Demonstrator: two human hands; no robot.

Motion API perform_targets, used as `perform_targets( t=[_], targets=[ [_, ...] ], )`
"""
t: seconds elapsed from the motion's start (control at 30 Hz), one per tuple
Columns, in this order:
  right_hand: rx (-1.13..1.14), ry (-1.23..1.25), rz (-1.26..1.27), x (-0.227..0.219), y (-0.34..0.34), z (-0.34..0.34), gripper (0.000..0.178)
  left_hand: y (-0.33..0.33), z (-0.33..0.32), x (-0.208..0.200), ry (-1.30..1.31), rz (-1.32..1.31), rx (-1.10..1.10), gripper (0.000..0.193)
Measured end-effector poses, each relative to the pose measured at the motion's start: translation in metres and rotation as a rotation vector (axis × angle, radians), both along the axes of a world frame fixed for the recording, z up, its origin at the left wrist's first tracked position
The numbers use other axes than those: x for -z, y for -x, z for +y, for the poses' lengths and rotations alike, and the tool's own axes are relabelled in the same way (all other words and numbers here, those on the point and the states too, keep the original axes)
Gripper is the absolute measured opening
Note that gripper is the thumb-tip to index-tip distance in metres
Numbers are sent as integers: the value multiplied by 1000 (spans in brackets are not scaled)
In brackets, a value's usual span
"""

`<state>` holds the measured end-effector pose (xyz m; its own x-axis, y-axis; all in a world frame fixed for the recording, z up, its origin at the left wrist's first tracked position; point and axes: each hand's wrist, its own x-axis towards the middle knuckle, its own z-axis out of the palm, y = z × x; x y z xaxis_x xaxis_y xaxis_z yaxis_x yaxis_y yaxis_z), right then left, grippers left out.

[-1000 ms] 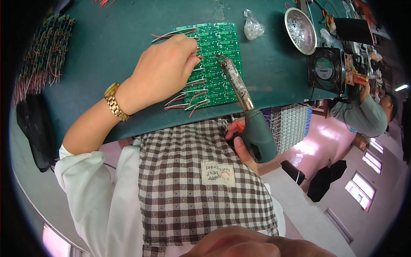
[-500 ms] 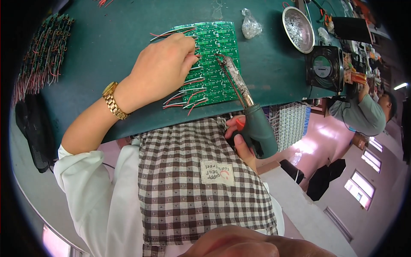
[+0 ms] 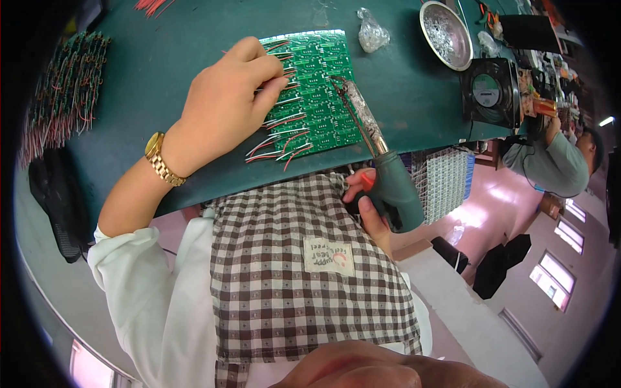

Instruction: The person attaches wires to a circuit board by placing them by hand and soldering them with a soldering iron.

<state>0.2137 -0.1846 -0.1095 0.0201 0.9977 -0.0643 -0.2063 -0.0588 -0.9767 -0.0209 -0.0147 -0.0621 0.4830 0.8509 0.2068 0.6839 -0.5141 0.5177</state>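
A green panel of circuit boards (image 3: 326,97) lies on the bench, with several red and white wires (image 3: 294,132) along its left side. Over the panel's left edge is my left hand (image 3: 223,103), thumb and fingers pinched together at a thin red wire; the pinch itself is partly hidden. My right hand (image 3: 370,210), by the bench's front edge, is wrapped round the green handle of a gun-shaped soldering iron (image 3: 396,191) with a red trigger. The iron's darkened tip points up-left over the middle of the panel.
At left lies a bundle of wired boards (image 3: 68,90). A crumpled clear plastic bag (image 3: 373,31), a metal bowl (image 3: 467,55) with shiny bits and a black fan (image 3: 490,94) stand right of the panel. Another person (image 3: 546,161) sits at far right.
My left hand has drawn back slightly to the left of the panel, its fingers still pinched. The iron stays over the panel in my right hand. The whole view has shifted a little.
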Motion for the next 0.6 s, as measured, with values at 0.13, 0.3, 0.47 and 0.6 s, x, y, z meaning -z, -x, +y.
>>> perform_targets(
  t=[0.13, 0.3, 0.47, 0.6],
  targets=[
    [12, 24, 7, -1, -8, -1, 44, -5, -2, -10, -137, -50, 81, 7],
    [8, -9, 8, 3, -20, 1, 41, -17, -6, -10, -14, -133, 153, 11],
    [3, -8, -10, 8, -27, 1, 36, -29, -5, -3, 48, -182, 116, 11],
    [0, -12, -18, 10, -30, 0, 33, -29, -7, -8, 203, -113, 54, 9]
  ],
)
